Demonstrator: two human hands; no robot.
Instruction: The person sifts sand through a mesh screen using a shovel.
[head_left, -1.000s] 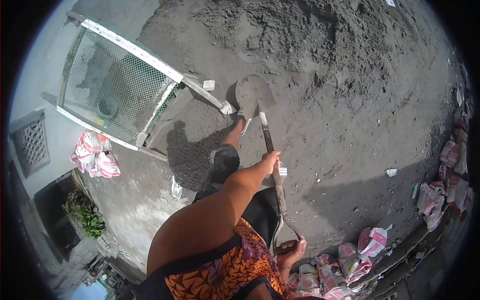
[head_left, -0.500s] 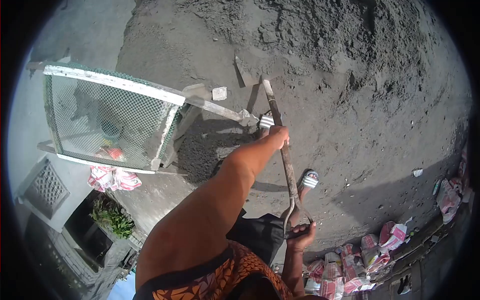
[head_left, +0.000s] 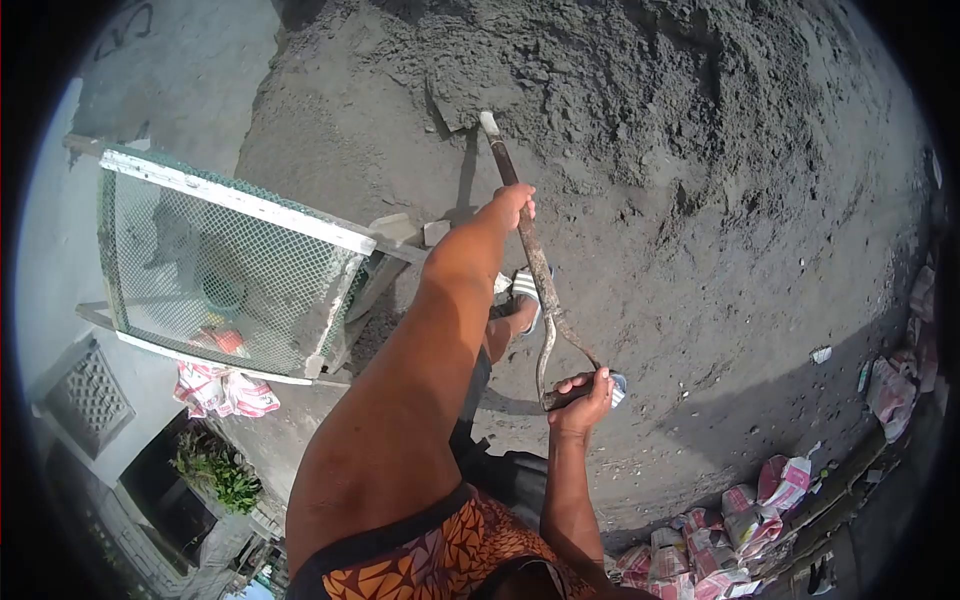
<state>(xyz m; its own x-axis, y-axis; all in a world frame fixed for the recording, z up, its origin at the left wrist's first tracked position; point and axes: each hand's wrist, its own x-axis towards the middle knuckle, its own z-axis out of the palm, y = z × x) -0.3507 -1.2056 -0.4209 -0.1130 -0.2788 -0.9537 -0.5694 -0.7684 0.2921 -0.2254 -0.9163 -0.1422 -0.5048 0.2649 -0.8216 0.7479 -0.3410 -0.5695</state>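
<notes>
A long-handled shovel [head_left: 535, 262] slants up the middle of the view, its blade pushed partly into loose grey sand [head_left: 600, 90]. My left hand [head_left: 516, 203] wraps round the worn shaft, partway down from the blade. At the near end, my right hand [head_left: 583, 398] is closed on the crossbar of the D-shaped grip. Part of the blade is covered by sand. My sandalled foot [head_left: 528, 287] is beside the shaft; the other sandal is mostly hidden behind my right hand.
A framed mesh screen [head_left: 236, 200] leans at the left, near a pale wall. Pink-and-white sacks [head_left: 752, 515] line the lower right, and more sacks [head_left: 225, 390] lie below the screen. A pale block [head_left: 436, 232] sits beside the screen.
The shovel has moved forward and left, its blade now in the edge of the sand heap. Both my hands have travelled forward with it, keeping their grip.
</notes>
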